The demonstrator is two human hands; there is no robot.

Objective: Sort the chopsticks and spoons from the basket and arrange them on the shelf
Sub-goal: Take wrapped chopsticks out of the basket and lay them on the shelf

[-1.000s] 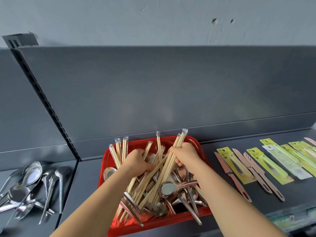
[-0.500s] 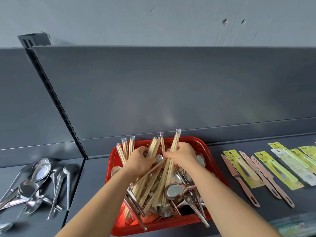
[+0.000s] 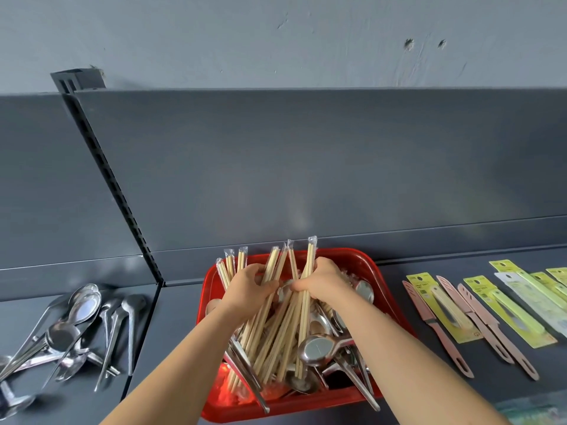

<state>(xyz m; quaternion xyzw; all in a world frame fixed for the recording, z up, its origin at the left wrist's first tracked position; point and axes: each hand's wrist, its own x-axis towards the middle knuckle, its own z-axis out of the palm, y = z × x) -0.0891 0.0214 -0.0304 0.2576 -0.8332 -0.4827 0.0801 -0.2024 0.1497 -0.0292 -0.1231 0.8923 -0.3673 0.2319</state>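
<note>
Left hand (image 3: 248, 286) and right hand (image 3: 322, 282) side by side, each grip clenched around wrapped chopsticks (image 3: 276, 317), over red basket (image 3: 362, 262)

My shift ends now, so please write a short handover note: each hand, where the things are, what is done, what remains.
Left hand: shut on wrapped chopsticks, over the red basket.
Right hand: shut on more of that bundle.
Done: a pile of spoons lies on the shelf, left of the basket.
Left: no chopsticks are on the shelf yet; more spoons remain in the basket.
</note>
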